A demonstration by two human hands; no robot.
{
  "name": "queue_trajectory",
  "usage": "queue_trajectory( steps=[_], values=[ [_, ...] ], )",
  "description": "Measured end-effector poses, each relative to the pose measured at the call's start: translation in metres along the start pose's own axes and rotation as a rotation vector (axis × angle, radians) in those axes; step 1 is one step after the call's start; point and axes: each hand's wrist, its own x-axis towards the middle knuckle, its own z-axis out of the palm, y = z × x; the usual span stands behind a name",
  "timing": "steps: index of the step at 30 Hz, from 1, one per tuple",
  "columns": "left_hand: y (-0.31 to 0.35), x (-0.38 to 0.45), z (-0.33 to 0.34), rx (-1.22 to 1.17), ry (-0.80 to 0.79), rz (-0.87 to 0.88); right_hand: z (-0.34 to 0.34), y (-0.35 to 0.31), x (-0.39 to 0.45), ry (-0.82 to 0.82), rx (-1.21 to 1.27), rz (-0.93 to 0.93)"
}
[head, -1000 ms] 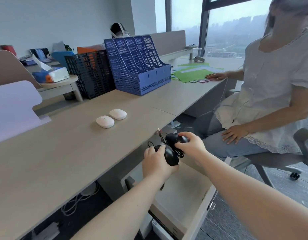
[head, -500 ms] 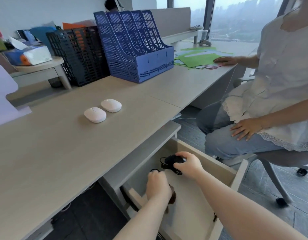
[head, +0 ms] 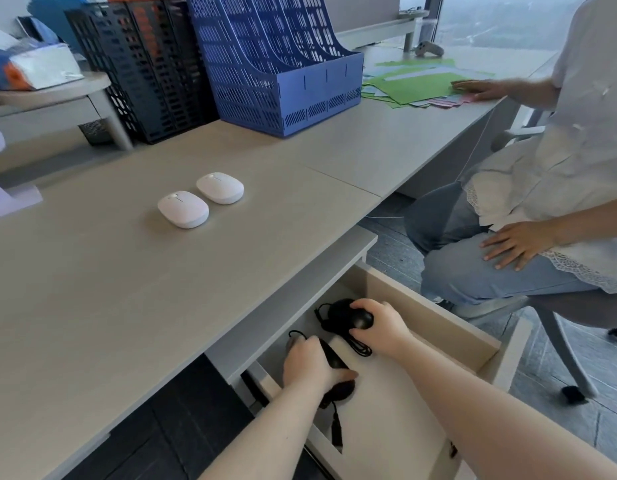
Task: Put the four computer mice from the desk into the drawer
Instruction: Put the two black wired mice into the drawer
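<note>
Both hands down in the open drawer (head: 435,315), each on a black wired mouse.

The left hand (head: 309,363) grips one black mouse (head: 335,358), seemingly touching the drawer floor; the right hand (head: 381,325) clasps the other (head: 348,315). Two white mice (head: 183,208) (head: 220,187) sit side by side on the desk (head: 92,289).

Two mice (head: 200,199) lie side by side on the desk (head: 92,289), behind the drawer (head: 435,317).

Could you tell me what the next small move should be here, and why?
Probably open both hands and lift them out of the drawer. The left hand and right hand each hold a black mouse low inside it, while two white mice wait on the desk.
</note>
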Motion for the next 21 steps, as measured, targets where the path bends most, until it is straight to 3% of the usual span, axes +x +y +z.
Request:
queue_trajectory(
  steps=[3,21],
  values=[
    [0.002,-0.004,-0.004,0.067,-0.092,0.010,0.002,0.000,-0.003,-0.022,-0.046,-0.017],
    [0.004,0.012,-0.010,-0.088,-0.038,0.058,0.015,0.005,0.008,-0.059,-0.167,-0.062]
  ],
)
